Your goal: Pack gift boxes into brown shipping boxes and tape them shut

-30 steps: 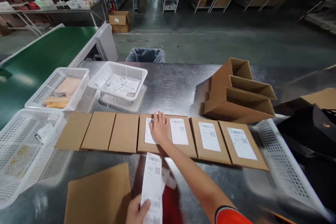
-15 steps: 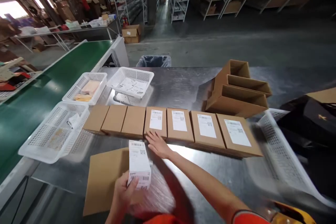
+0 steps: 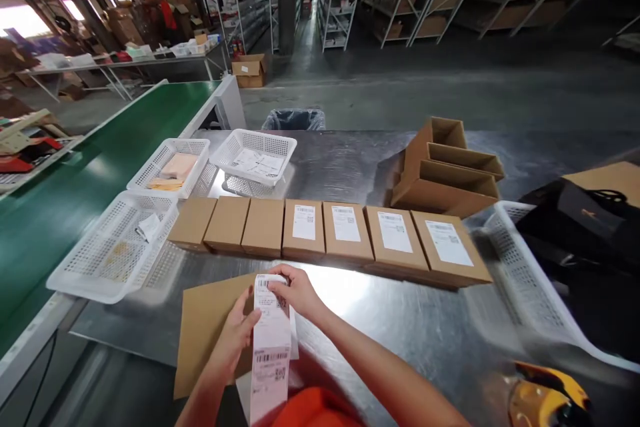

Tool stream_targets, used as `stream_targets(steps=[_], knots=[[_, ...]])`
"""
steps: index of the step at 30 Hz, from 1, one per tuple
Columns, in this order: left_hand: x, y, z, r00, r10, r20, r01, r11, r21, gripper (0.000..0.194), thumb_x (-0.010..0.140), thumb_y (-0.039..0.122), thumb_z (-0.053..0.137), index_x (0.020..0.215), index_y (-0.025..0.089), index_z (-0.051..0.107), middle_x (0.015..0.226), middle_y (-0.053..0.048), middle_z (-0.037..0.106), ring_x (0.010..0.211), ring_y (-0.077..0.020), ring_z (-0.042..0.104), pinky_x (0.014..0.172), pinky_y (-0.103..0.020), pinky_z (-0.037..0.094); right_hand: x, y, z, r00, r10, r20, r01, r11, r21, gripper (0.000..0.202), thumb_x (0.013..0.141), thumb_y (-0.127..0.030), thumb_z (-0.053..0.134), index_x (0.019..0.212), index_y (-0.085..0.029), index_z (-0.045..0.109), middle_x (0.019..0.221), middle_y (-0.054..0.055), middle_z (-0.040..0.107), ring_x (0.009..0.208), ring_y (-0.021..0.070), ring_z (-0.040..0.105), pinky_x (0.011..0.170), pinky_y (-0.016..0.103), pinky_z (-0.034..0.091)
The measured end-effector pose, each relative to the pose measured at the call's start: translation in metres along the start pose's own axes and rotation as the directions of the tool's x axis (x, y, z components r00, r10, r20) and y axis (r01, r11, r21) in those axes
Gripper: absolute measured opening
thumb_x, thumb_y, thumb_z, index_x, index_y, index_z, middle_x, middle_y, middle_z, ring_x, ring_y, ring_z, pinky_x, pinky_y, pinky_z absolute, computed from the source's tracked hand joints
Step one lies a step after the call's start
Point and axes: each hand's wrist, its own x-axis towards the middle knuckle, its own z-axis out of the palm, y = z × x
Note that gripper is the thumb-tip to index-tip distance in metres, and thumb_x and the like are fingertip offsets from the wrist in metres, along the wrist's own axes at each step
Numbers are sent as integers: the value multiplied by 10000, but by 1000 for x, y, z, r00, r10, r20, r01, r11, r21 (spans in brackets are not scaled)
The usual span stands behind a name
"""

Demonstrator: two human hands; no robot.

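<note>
A strip of white shipping labels (image 3: 271,340) with barcodes hangs in front of me over a flat piece of cardboard (image 3: 205,327). My left hand (image 3: 237,330) grips the strip's left edge, thumb on the printed face. At the top end, my right hand (image 3: 297,292) pinches the strip between thumb and fingers. Just beyond stands a row of closed brown boxes. The box (image 3: 303,230) nearest my right hand carries a white label, as do those to its right. Boxes on the left, such as this plain box (image 3: 263,227), have bare tops.
White plastic baskets (image 3: 113,247) stand at the left beside a green conveyor belt (image 3: 100,153). Open cartons (image 3: 445,180) are stacked at the back right. A large white basket (image 3: 540,293) with black items is at the right. A yellow tape dispenser (image 3: 550,397) lies near the front right.
My right hand has left the row of boxes and come back to the top of the label strip. The strip now hangs longer, and my left hand has shifted up along it.
</note>
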Motion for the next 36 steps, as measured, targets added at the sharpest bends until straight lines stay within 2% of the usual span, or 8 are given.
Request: stream_targets(steps=[6, 12, 17, 22, 27, 30, 32, 36], knots=[[65, 48, 9, 993, 103, 50, -99, 993, -66, 478, 628, 458, 812, 916, 118, 640, 740, -44, 699, 626, -155, 637, 632, -275, 490, 43, 8, 16, 972, -124, -199, 91, 982, -165, 78, 681, -295, 686, 706, -224, 708, 739, 21, 674, 670, 169, 569, 639, 293, 452], [117, 43, -6, 977, 78, -199, -59, 993, 102, 518, 563, 607, 782, 659, 169, 523, 497, 62, 528, 432, -77, 461, 430, -194, 330, 148, 32, 2, 955, -63, -291, 14, 986, -168, 151, 662, -365, 700, 624, -218, 703, 793, 42, 687, 771, 208, 609, 749, 351, 481], [138, 35, -35, 987, -24, -159, 33, 998, 54, 471, 557, 539, 822, 685, 134, 619, 571, 1, 628, 526, -125, 565, 516, -234, 428, 236, 34, -15, 850, -154, -503, -97, 894, -438, 166, 751, -390, 664, 711, -250, 744, 1080, 58, 675, 1066, 285, 545, 987, 501, 339], [120, 4, -54, 983, -143, -116, 140, 990, -32, 510, 602, 513, 813, 887, 101, 719, 760, -112, 734, 687, -231, 673, 653, -325, 503, 268, 47, -16, 824, -300, -482, -150, 703, -695, 236, 866, -394, 577, 792, -259, 756, 1268, 76, 609, 1201, 340, 437, 1011, 562, 253], [80, -47, -50, 982, -177, -59, 171, 981, -88, 581, 567, 575, 812, 902, 105, 745, 785, -147, 745, 735, -273, 689, 695, -356, 507, 250, 65, -7, 841, -404, -361, -126, 502, -856, 585, 922, -411, 456, 1421, -104, 440, 1492, 208, 394, 1350, 376, 318, 1066, 557, 227], [58, -60, -44, 985, -133, -109, 124, 989, -84, 594, 580, 626, 777, 903, 129, 746, 757, -132, 748, 703, -269, 685, 654, -345, 502, 245, 64, -2, 930, -351, 106, 213, 281, -936, 630, 938, -409, 401, 1486, -105, 338, 1558, 161, 305, 1447, 322, 203, 1158, 513, 104], [47, -53, -43, 985, -69, -158, 61, 997, -53, 567, 596, 620, 770, 905, 145, 739, 827, -129, 758, 774, -280, 692, 708, -349, 516, 249, 57, -2, 906, -244, 346, 395, 192, -898, 664, 931, -451, 406, 1498, -117, 322, 1565, 133, 296, 1466, 283, 188, 1188, 470, 60], [29, -17, -48, 980, 30, -195, -17, 998, 66, 514, 671, 553, 751, 1001, 160, 713, 1018, -128, 745, 953, -292, 674, 866, -367, 511, 241, 46, -2, 982, -162, 101, 136, 223, -965, 735, 930, -464, 392, 1488, 0, 283, 1571, 216, 198, 1476, 335, 135, 1180, 538, 46]])
